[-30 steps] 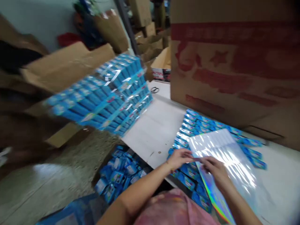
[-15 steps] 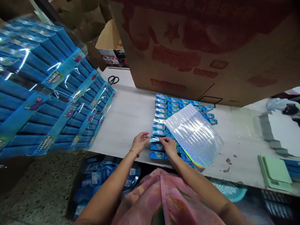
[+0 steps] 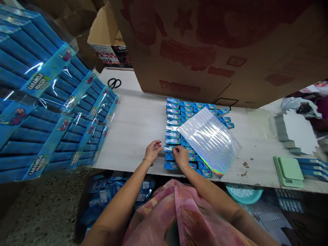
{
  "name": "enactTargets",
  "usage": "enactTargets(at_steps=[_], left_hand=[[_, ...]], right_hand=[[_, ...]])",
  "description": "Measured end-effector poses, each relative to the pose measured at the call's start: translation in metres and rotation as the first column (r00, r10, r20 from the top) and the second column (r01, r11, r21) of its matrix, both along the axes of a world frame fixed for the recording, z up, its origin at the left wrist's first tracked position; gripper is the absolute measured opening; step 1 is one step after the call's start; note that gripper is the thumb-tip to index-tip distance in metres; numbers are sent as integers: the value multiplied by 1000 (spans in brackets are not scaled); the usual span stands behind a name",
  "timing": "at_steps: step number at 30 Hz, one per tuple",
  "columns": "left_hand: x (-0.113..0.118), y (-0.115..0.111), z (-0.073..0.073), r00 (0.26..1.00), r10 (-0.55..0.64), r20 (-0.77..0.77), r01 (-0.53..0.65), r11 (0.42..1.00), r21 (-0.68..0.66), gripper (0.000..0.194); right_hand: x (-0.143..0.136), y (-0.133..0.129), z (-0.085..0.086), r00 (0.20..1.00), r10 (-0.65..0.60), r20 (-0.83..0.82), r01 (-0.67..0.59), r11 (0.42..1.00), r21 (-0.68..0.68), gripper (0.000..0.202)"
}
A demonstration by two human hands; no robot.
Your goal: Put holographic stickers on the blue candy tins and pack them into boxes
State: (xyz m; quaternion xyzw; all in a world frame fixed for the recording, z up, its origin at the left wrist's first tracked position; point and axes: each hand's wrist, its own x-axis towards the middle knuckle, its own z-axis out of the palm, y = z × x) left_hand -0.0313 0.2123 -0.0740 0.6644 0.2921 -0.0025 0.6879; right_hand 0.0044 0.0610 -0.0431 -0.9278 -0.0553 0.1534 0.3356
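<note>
The head camera looks from above the shirt [image 3: 167,215] at six o'clock, forward and steeply down on the table [image 3: 138,119]; packs [image 3: 173,135] sit mid-view, the carton [image 3: 217,51] close at one, stacks [image 3: 51,99] close at nine.

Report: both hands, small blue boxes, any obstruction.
Right hand pinching short shiny strip; left hand loosely open beside it. Small blue printed boxes in rows, partly covered by silvery holographic sheet.
</note>
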Motion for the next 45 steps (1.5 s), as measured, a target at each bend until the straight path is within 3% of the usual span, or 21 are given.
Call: enactTargets(at_steps=[4,7,9,12,15,17,19,21,23,26,29,31,34,37,39,41,45], left_hand=[[-1,-5,-11,998,44,33,-42,999,-31,35],[-7,-9,-15,998,63,3,-63,998,28,31],[-14,-12,-16,997,72,-30,-68,991,114,28],[-24,-18,-12,999,-27,-20,31,975,222,30],[-28,-22,-3,983,-180,-14,176,940,293,32],[-26,-23,4,989,-144,-22,143,928,345,29],[-22,-25,12,998,-58,12,50,926,374,27],[-13,-34,19,998,-24,51,7,950,313,29],[1,-50,26,998,-44,47,36,989,142,35],[28,-82,34,998,-57,-9,56,992,-109,45],[54,-107,41,992,28,-122,-50,983,-179,54],[66,-118,44,976,91,-197,-131,971,-200,58],[74,-126,44,961,183,-207,-226,952,-208,60],[78,-129,42,947,303,-110,-317,937,-147,61],[82,-128,45,948,318,-4,-316,940,-126,59],[88,-125,53,956,268,124,-252,959,-127,59],[105,-113,78,940,131,315,-139,990,2,51]], right_hand=[[4,1,10,994,99,-40,-104,978,-180,16],[3,-7,18,982,186,-25,-185,938,-295,21],[1,-15,21,938,347,18,-317,876,-364,27],[-5,-22,23,812,584,13,-510,721,-469,39],[-6,-23,21,764,645,-35,-570,648,-504,46],[2,-28,21,775,630,-57,-586,680,-440,43],[21,-43,24,830,557,-23,-532,778,-335,37],[52,-70,29,908,409,94,-377,893,-245,34],[92,-102,35,942,225,249,-178,964,-197,34],[156,-139,40,927,82,367,-2,977,-213,39],[202,-153,34,953,76,293,15,956,-294,46],[219,-153,28,965,69,254,13,951,-309,48],[230,-154,24,972,-18,235,60,982,-176,35],[234,-164,33,989,-141,48,132,980,149,19],[235,-172,46,981,-167,-99,193,897,398,23],[232,-178,63,967,-170,-191,251,774,581,29],[220,-182,96,955,-223,-196,293,593,750,35]])
